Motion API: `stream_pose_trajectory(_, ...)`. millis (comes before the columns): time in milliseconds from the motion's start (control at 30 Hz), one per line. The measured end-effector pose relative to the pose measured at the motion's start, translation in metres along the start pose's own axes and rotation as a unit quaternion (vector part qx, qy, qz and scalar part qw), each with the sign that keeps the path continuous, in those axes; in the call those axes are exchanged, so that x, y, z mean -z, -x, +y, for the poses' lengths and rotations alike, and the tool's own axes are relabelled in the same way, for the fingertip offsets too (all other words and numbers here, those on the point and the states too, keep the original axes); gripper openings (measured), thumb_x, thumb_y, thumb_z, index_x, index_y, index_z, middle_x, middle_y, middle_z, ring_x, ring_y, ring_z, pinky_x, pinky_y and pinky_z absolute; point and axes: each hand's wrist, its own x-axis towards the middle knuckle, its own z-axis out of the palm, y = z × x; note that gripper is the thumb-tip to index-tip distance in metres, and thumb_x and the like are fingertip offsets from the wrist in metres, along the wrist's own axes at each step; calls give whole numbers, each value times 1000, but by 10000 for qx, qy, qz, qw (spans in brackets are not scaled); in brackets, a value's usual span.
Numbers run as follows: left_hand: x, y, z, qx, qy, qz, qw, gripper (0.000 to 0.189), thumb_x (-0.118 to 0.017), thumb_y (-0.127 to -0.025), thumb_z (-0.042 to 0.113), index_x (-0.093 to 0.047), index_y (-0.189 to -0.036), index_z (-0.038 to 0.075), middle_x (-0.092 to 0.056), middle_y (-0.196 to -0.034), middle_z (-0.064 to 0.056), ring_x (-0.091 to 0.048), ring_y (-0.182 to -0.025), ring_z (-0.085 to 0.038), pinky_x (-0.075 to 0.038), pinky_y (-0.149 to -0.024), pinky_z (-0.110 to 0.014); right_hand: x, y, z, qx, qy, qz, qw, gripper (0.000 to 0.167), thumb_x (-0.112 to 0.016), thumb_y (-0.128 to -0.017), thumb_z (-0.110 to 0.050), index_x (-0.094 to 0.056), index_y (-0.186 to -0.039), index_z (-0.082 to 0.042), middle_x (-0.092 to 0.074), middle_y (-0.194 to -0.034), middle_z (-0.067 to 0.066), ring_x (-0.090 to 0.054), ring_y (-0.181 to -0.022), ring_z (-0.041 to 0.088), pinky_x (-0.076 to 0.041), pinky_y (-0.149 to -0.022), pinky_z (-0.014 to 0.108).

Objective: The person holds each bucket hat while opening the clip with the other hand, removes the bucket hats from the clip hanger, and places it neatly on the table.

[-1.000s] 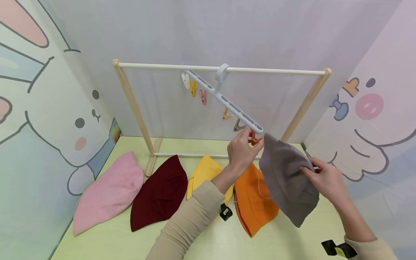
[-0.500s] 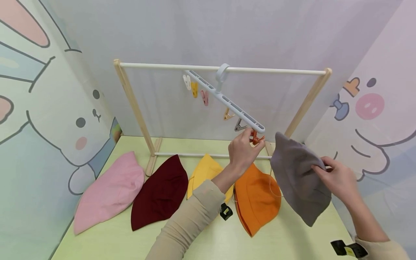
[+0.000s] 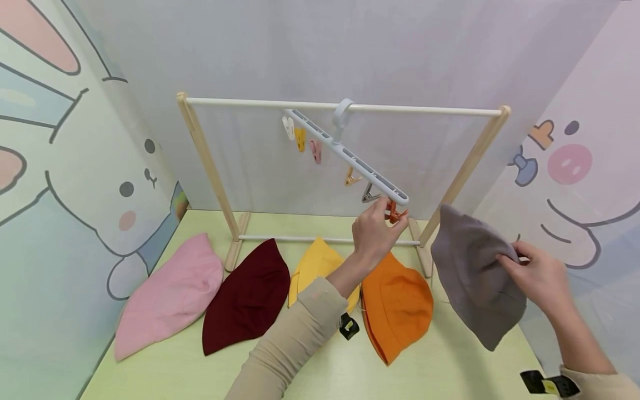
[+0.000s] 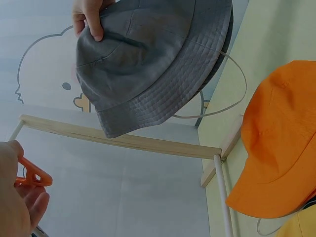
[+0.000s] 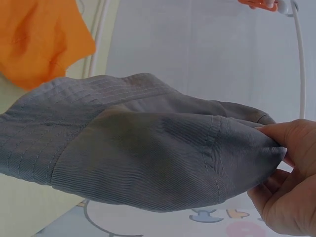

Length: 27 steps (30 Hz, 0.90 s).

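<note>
My left hand [image 3: 374, 232] pinches an orange clothespin [image 3: 395, 212] that hangs at the near end of the pale blue clip hanger [image 3: 357, 163]. In the left wrist view the orange clothespin [image 4: 35, 174] sits between thumb and fingers. Off to the right, my right hand [image 3: 540, 278] pinches a grey bucket hat [image 3: 477, 272] by its crown, holding it up with the brim toward the left. A thin cord [image 4: 245, 91] loops from the hat's brim in the left wrist view. Some air separates the hat from the clothespin.
A pink hat [image 3: 170, 297], a dark red hat [image 3: 246, 297], a yellow hat [image 3: 320, 264] and an orange hat [image 3: 397, 305] lie in a row on the table [image 3: 340, 372]. The hanger hooks over the white rail [image 3: 425, 109] of a wooden-sided rack. Several other clothespins, one pink [image 3: 315, 151], hang along it.
My right hand has drawn the grey hat rightward, away from the hanger's near end. The left hand stays on the orange clothespin, almost unmoved.
</note>
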Motion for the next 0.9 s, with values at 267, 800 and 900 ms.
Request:
stream_pose_trajectory(267,-1,1,-1,69,55,-80,9999,22,-65,-82,35,-56,-88,16,-64,-76,9,-52,-54,-3,-28,-44,-10,-5,2,18,-173,198,-271,9993,12,-67,-80,-17,-58,-75,-10,-63,-68,11,-38,-56,-15,-31,-46,25)
stream_pose_trajectory(800,0,1,1,105,145,-137,9997,22,-66,-81,34,-56,-89,16,-64,-76,9,-52,-55,-2,-29,-45,-10,-29,14,41,-523,190,-590,9967,15,-65,-83,-19,-61,-83,-5,-60,-68,8,-39,-54,4,-31,-47,27)
stream_pose_trajectory(900,1,1,2,99,122,-131,9998,22,-67,-81,34,-56,-88,16,-64,-76,9,-53,-56,-2,-29,-46,-9,-34,16,46,-785,118,-829,9934,20,-62,-86,-22,-61,-87,-2,-60,-71,11,-41,-55,9,-31,-46,28)
